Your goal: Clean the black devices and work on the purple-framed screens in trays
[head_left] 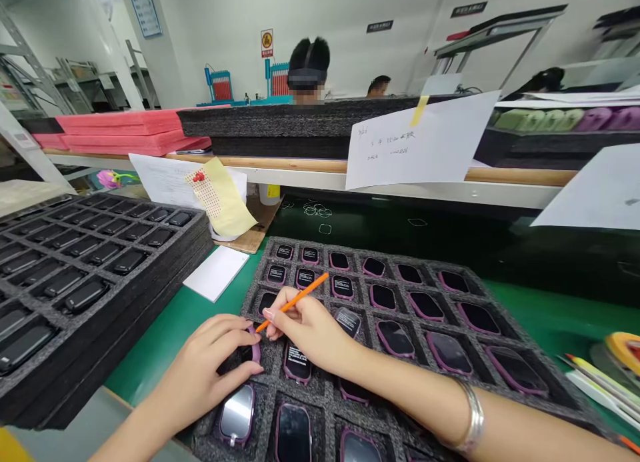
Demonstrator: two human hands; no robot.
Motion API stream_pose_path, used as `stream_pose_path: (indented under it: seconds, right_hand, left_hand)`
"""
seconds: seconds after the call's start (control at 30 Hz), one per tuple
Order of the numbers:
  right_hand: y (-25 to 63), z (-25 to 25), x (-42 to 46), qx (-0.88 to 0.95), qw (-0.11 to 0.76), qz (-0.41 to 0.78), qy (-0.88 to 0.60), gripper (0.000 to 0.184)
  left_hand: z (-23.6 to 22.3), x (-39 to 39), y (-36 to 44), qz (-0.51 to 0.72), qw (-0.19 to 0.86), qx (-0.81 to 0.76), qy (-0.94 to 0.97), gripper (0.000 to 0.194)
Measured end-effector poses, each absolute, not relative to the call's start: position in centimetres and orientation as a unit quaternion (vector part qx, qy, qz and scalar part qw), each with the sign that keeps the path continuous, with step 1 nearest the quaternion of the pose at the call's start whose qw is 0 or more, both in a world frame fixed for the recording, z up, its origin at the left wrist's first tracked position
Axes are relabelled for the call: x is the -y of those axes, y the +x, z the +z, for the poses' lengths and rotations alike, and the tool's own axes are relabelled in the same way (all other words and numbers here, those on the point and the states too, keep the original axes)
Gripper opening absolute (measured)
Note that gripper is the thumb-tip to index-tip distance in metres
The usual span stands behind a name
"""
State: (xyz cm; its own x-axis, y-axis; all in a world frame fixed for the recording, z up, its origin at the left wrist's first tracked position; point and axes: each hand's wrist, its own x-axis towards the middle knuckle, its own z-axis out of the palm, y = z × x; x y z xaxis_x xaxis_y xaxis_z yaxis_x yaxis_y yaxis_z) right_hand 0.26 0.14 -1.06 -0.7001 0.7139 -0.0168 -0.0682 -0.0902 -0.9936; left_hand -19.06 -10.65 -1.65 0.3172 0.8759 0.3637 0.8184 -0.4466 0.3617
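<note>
A dark grey foam tray [320, 395] holds rows of purple-framed smartwatch bodies in square pockets, several with white text lit on their screens. My left hand [213, 355] grips one purple smartwatch [256, 349] by its edges, low over its pocket at the left side of the tray; my fingers cover most of it. Pinched in my right hand [305, 325] is a thin orange stick [303, 294], pencil-like, slanting down to the left. Its tip meets or nearly meets the upper edge of the held smartwatch. Below my left hand lies another smartwatch [237, 412] with a pale reflecting screen.
Stacked foam trays with black devices [83, 292] stand on the left. A white paper pad [216, 273] lies between the stacks. Tape [625, 349] and pens [600, 382] are at the right. A shelf edge [300, 171] with hanging papers crosses ahead; people sit beyond it.
</note>
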Motion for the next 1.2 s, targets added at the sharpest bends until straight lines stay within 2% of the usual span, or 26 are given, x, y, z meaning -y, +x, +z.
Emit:
stream_pose_path:
  seconds: [0.3, 0.53, 0.97, 1.1, 1.2]
  right_hand:
    - [0.0, -1.8, -0.5, 0.617, 0.276, 0.685, -0.271, 0.041]
    - [0.0, -2.0, -0.4, 0.625, 0.278, 0.681, -0.260, 0.038]
    - [0.1, -1.9, -0.3, 0.655, 0.278, 0.650, -0.267, 0.032]
    - [0.7, -1.4, -0.7, 0.646, 0.271, 0.667, -0.253, 0.027]
    - [2.3, -0.1, -1.4, 0.635, 0.306, 0.660, -0.259, 0.027]
  left_hand:
    - [-1.6, 10.0, -19.1, 0.249, 0.043, -0.508, 0.824, 0.019]
    - [-2.1, 10.6, -19.1, 0.274, 0.101, -0.580, 0.761, 0.043]
    - [-1.8, 10.2, -19.1, 0.247, 0.113, -0.582, 0.767, 0.037]
    - [-0.5, 10.1, -19.2, 0.198, 0.135, -0.583, 0.777, 0.035]
    - [1.2, 9.9, -18.9, 0.148, 0.143, -0.562, 0.801, 0.031]
